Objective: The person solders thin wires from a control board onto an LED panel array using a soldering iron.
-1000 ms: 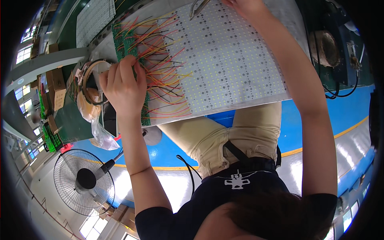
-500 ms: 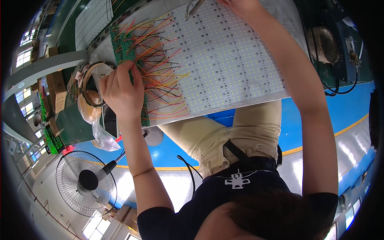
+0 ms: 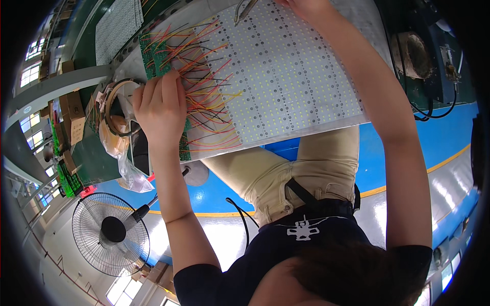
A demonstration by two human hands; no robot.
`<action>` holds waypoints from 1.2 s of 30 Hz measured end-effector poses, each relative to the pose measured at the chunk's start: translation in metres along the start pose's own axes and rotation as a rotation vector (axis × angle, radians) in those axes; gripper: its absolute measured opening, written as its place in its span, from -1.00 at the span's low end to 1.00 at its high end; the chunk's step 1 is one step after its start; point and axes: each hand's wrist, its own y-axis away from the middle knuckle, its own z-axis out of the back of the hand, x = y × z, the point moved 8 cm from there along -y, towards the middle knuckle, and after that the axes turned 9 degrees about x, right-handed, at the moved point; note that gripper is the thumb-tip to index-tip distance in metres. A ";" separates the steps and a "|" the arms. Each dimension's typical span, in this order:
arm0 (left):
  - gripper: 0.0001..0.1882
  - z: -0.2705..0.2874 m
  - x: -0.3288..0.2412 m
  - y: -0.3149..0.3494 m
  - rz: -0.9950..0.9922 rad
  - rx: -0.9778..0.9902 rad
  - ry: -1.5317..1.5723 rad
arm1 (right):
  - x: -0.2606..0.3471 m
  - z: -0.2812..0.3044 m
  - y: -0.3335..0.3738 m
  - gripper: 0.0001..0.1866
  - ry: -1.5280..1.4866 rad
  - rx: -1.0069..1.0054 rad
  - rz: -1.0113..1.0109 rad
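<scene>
- Workshop, blue floor (image 3: 209,196); black pedestal fan (image 3: 113,229) at lower left, near green workbench (image 3: 87,158).
- Grey-white LED panel (image 3: 286,76) lies flat in front of the person; green circuit boards (image 3: 162,55) along its left side, red, yellow and black wires (image 3: 204,97) fanning from them rightward onto it.
- Left hand (image 3: 161,107) on the boards, fingers bent and close together by the wire roots; fingertips hidden, can't tell if anything's pinched.
- Right hand (image 3: 306,7) over panel's far part, cut by top edge; grip can't be told.
- Two-pronged metal tool (image 3: 247,11) over panel, left of right hand.
</scene>
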 end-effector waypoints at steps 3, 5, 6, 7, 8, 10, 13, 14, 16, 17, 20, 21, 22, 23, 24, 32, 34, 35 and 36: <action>-0.81 -0.003 -0.009 -0.013 -0.074 0.030 0.030 | -0.001 0.001 -0.001 -0.75 -0.015 -0.002 0.009; -0.81 -0.006 -0.012 -0.019 -0.117 0.008 0.140 | -0.001 0.001 -0.001 -0.80 -0.008 -0.007 0.018; -0.81 -0.009 -0.012 -0.022 -0.118 0.008 0.139 | 0.000 0.000 -0.001 -0.80 -0.009 -0.007 0.018; -0.80 -0.012 -0.010 -0.025 -0.114 0.010 0.211 | 0.000 -0.001 -0.001 -0.81 -0.023 -0.020 0.009; -0.80 -0.014 -0.009 -0.027 -0.110 0.013 0.283 | 0.000 -0.001 0.000 -0.83 -0.038 -0.032 0.000; -0.79 -0.011 -0.014 -0.036 -0.119 0.040 0.315 | -0.001 0.001 0.000 -0.83 -0.038 -0.043 -0.012; -0.77 -0.014 -0.016 -0.042 -0.095 0.083 0.364 | -0.001 0.000 0.001 -0.83 -0.039 -0.054 -0.001; -0.77 -0.016 -0.014 -0.043 -0.062 0.098 0.382 | 0.001 -0.002 0.001 -0.83 -0.040 -0.053 0.024; -0.78 -0.015 -0.017 -0.045 -0.062 0.105 0.373 | 0.001 -0.002 0.001 -0.83 -0.027 -0.048 0.016; -0.79 -0.015 -0.018 -0.046 -0.060 0.110 0.362 | 0.001 -0.003 0.001 -0.84 -0.014 -0.041 0.009; -0.81 -0.017 -0.018 -0.050 -0.062 0.112 0.393 | 0.000 -0.002 0.002 -0.83 -0.029 -0.055 0.001; -0.81 -0.018 -0.018 -0.051 -0.063 0.113 0.394 | 0.001 -0.002 0.002 -0.83 -0.029 -0.056 0.000; -0.82 -0.020 -0.016 -0.052 -0.068 0.122 0.429 | 0.001 -0.002 0.002 -0.82 -0.004 -0.063 -0.008; -0.82 -0.021 -0.015 -0.053 -0.074 0.131 0.464 | 0.001 -0.002 0.003 -0.81 0.021 -0.069 -0.016; -0.82 -0.022 -0.014 -0.054 -0.074 0.132 0.465 | 0.002 -0.002 0.003 -0.81 0.021 -0.070 -0.016; -0.91 -0.035 0.006 -0.056 0.101 0.291 0.885 | 0.003 0.000 0.005 -0.78 0.046 -0.072 -0.018; -0.93 -0.040 0.011 -0.058 0.132 0.310 0.920 | 0.002 0.001 0.003 -0.78 0.024 -0.058 -0.020; -0.93 -0.045 0.015 -0.060 0.162 0.329 0.952 | 0.001 0.001 0.002 -0.77 0.000 -0.044 -0.021; -0.93 -0.047 0.018 -0.062 0.166 0.326 0.956 | 0.000 0.001 0.002 -0.77 0.005 -0.041 -0.024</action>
